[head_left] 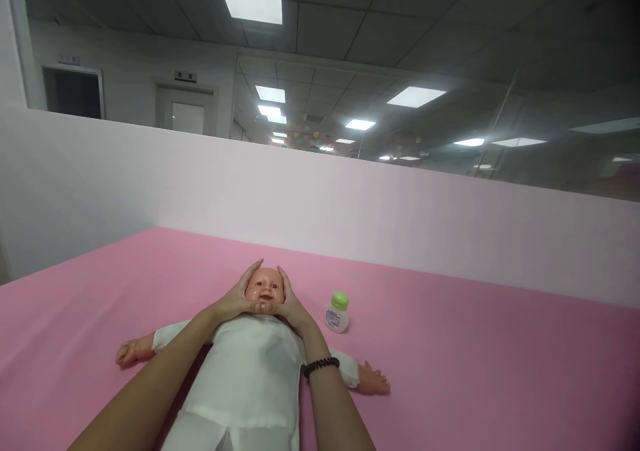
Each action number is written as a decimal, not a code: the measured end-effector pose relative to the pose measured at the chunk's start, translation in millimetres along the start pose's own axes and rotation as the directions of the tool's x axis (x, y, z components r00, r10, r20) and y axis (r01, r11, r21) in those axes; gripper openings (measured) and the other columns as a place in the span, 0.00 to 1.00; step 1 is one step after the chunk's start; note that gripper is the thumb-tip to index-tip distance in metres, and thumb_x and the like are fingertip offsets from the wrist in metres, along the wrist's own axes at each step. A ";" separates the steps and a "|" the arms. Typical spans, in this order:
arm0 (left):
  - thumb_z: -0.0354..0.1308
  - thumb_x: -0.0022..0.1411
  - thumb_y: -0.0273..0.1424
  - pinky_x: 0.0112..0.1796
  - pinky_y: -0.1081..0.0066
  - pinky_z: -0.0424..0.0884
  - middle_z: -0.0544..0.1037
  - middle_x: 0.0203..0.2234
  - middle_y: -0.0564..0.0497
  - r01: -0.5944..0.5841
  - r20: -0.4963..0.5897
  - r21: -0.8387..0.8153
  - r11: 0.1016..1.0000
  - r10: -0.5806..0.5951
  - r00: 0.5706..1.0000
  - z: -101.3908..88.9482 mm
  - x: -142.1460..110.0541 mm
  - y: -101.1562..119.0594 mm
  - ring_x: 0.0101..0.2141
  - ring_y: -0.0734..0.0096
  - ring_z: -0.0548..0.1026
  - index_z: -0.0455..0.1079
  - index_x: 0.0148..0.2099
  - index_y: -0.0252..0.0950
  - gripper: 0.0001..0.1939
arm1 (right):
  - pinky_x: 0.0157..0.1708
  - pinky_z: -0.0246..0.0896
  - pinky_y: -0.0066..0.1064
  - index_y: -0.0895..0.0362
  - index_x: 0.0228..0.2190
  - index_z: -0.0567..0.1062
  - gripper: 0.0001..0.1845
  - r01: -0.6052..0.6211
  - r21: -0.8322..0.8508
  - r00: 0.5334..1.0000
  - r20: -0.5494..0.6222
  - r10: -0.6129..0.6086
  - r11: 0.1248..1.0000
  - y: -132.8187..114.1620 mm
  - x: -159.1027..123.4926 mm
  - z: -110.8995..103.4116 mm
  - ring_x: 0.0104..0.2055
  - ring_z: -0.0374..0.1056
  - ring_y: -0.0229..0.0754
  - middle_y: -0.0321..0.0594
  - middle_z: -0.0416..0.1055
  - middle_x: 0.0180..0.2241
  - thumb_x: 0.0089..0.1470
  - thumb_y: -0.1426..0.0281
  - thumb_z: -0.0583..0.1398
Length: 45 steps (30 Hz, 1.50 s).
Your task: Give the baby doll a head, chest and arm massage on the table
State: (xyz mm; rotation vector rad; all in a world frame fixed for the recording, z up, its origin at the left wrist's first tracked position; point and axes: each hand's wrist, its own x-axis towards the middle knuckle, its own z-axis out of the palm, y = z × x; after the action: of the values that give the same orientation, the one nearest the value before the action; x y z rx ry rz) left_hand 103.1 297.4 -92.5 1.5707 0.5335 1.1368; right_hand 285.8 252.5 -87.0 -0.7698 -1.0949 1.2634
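Right of the doll, a small bottle obstructs the pink mat.

A doll's glossy plastic head sat above a matt white cloth suit, near a smooth plastic bottle with a green cap, on a matt pink tabletop.

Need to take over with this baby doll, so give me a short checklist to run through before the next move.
1. Left hand and right hand on either side of the doll's head: ok, both cup it.
2. Doll's position: ok, on its back on the pink surface.
3. Bottle with a green cap: ok, upright, apart from the right hand.
4. Bottle's label: cannot tell, too small to read.
5. Bead bracelet clear of the white garment: cannot tell from this angle.
6. Doll's face dry: cannot tell, it looks shiny.
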 end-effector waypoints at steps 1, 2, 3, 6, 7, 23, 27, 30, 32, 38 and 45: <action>0.77 0.37 0.35 0.61 0.48 0.62 0.58 0.66 0.41 0.028 0.035 -0.029 0.999 -0.027 0.999 0.0 -0.5 0.8 0.64 0.43 0.60 0.52 0.69 0.50 0.60 | 0.52 0.64 0.45 0.48 0.58 0.68 0.61 -0.008 -0.005 1.000 0.012 0.008 1.000 -1.3 -0.1 -1.1 0.55 0.66 0.52 0.47 0.65 0.57 0.17 0.71 0.77; 0.78 0.37 0.34 0.59 0.48 0.64 0.59 0.65 0.40 0.050 0.062 -0.055 0.997 -0.046 0.997 0.0 -0.9 1.5 0.62 0.42 0.63 0.51 0.70 0.50 0.60 | 0.52 0.64 0.46 0.48 0.58 0.68 0.61 -0.013 -0.008 1.000 0.021 0.013 1.000 -2.3 -0.2 -1.9 0.55 0.66 0.52 0.47 0.65 0.57 0.16 0.71 0.77; 0.78 0.36 0.32 0.58 0.47 0.66 0.60 0.65 0.39 0.062 0.079 -0.073 0.995 -0.057 0.995 0.1 -1.0 2.0 0.62 0.42 0.64 0.51 0.70 0.50 0.61 | 0.52 0.64 0.46 0.48 0.58 0.67 0.62 -0.018 -0.010 0.999 0.028 0.018 1.000 -3.0 -0.3 -2.3 0.55 0.66 0.52 0.47 0.65 0.57 0.16 0.72 0.77; 0.78 0.35 0.29 0.56 0.46 0.68 0.60 0.65 0.38 0.079 0.091 -0.084 0.993 -0.071 0.993 0.7 -1.5 3.1 0.61 0.42 0.65 0.51 0.69 0.50 0.62 | 0.53 0.63 0.46 0.48 0.59 0.66 0.63 -0.026 -0.013 0.999 0.035 0.026 1.000 -2.1 -0.4 -1.5 0.56 0.65 0.52 0.47 0.64 0.57 0.16 0.73 0.77; 0.78 0.35 0.29 0.56 0.46 0.68 0.60 0.65 0.38 0.083 0.096 -0.082 0.993 -0.075 0.993 1.0 -1.7 3.7 0.61 0.42 0.65 0.51 0.69 0.50 0.62 | 0.53 0.63 0.46 0.47 0.60 0.65 0.64 -0.026 -0.013 0.999 0.032 0.026 1.000 -0.8 -0.5 -0.6 0.56 0.65 0.52 0.47 0.64 0.57 0.16 0.73 0.77; 0.72 0.44 0.27 0.56 0.52 0.69 0.62 0.64 0.43 0.189 0.129 -0.129 0.974 -0.172 0.976 6.5 -12.2 34.0 0.59 0.46 0.68 0.53 0.68 0.52 0.52 | 0.49 0.65 0.48 0.47 0.60 0.65 0.59 -0.004 0.076 0.999 -0.035 0.007 0.997 8.2 -1.4 8.4 0.53 0.68 0.54 0.47 0.68 0.54 0.22 0.71 0.74; 0.70 0.45 0.26 0.57 0.52 0.67 0.64 0.63 0.43 0.209 0.113 -0.181 0.961 -0.191 0.975 9.7 -13.7 38.6 0.59 0.46 0.68 0.54 0.68 0.51 0.50 | 0.50 0.65 0.49 0.48 0.58 0.68 0.54 -0.031 0.108 0.999 -0.018 0.033 0.994 2.0 -3.5 7.8 0.55 0.67 0.56 0.48 0.67 0.55 0.25 0.71 0.73; 0.69 0.45 0.27 0.57 0.52 0.66 0.65 0.63 0.44 0.213 0.104 -0.198 0.957 -0.196 0.975 10.4 -13.6 38.5 0.59 0.45 0.68 0.55 0.68 0.51 0.49 | 0.50 0.66 0.50 0.49 0.56 0.71 0.49 -0.064 0.126 0.998 0.022 0.062 0.990 -5.2 -5.1 4.9 0.56 0.67 0.57 0.48 0.68 0.55 0.27 0.71 0.73; 0.69 0.45 0.27 0.57 0.51 0.66 0.65 0.63 0.44 0.210 0.094 -0.205 0.956 -0.194 0.976 10.2 -13.4 36.6 0.59 0.45 0.68 0.55 0.68 0.51 0.49 | 0.50 0.66 0.50 0.49 0.55 0.72 0.46 -0.080 0.138 0.996 0.048 0.073 0.987 -8.1 -5.7 3.6 0.56 0.67 0.57 0.48 0.68 0.55 0.30 0.70 0.73; 0.66 0.54 0.40 0.60 0.53 0.63 0.65 0.63 0.44 0.165 0.089 -0.224 0.961 -0.148 0.985 5.7 -8.6 24.0 0.62 0.46 0.64 0.57 0.68 0.48 0.41 | 0.54 0.63 0.50 0.49 0.58 0.69 0.44 -0.083 0.166 0.993 0.096 0.068 0.983 -7.8 -3.5 3.6 0.57 0.66 0.56 0.48 0.67 0.58 0.38 0.64 0.71; 0.75 0.44 0.42 0.61 0.49 0.62 0.60 0.65 0.38 0.054 0.178 -0.066 0.996 -0.041 0.983 -1.8 -2.9 13.0 0.61 0.45 0.64 0.47 0.70 0.45 0.57 | 0.60 0.56 0.48 0.46 0.66 0.54 0.58 -0.116 0.110 0.978 0.184 0.095 0.987 -6.3 -3.0 -1.9 0.63 0.59 0.54 0.47 0.52 0.67 0.38 0.65 0.73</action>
State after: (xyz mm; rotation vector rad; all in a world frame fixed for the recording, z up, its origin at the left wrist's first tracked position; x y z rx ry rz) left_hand 97.5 291.7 -81.8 1.5711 0.4059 0.9592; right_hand 289.9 248.6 -82.5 -0.6398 -1.1207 1.4975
